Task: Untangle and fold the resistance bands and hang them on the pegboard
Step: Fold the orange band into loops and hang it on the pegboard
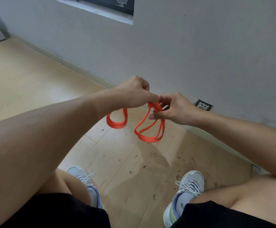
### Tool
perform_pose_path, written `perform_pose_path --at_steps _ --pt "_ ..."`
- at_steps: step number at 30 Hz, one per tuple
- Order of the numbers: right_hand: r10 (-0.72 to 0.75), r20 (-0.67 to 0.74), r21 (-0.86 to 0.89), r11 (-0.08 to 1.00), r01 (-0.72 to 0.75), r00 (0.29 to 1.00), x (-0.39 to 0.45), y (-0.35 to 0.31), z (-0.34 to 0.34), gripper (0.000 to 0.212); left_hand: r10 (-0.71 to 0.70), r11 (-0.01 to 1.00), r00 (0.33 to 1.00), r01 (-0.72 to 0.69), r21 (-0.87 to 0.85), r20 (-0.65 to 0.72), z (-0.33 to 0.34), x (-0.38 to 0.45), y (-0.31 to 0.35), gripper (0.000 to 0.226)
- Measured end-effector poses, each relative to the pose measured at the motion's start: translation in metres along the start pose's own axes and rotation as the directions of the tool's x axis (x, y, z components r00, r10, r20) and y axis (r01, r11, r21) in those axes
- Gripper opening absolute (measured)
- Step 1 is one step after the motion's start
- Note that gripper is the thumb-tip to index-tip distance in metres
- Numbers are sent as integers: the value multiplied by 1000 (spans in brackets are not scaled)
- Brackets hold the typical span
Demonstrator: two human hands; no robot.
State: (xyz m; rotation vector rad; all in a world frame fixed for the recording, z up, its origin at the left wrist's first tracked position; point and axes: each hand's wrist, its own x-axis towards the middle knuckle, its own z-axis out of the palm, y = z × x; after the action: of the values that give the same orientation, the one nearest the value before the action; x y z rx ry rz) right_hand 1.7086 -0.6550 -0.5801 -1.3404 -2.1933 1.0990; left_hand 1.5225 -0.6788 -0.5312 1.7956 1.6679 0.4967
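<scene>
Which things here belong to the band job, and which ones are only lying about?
For the job:
- orange resistance band
- left hand, gripping it
- right hand, pinching it

Not part of it:
- wall socket
- debris on floor
- shoes

I see one orange resistance band (pixel 148 129), a flat, narrow strip, bunched into several loops near the middle of the frame and hanging in the air above the floor. Its top is gathered at a single point just right of centre. From there a larger cluster of two or three overlapping loops droops down and slightly to the right, the strands lying close beside each other. A smaller loop hangs to the left of that cluster, rounded at the bottom. I cannot tell whether the loops are knotted or only twisted together.
</scene>
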Motion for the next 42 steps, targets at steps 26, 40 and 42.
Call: perform_pose_path --at_steps 26,40,42 --pt "-60 -126 -39 998 56 990 3 9 1 14 -132 991 989 133 5 -68 -9 3 1 34" --pt "29 38 -22 999 -28 999 0 22 1 12 -118 993 993 118 -6 -17 -8 -1 3 31" --pt "38 43 -24 999 -37 998 0 24 4 11 -115 993 993 115 -21 2 -6 -2 3 31"
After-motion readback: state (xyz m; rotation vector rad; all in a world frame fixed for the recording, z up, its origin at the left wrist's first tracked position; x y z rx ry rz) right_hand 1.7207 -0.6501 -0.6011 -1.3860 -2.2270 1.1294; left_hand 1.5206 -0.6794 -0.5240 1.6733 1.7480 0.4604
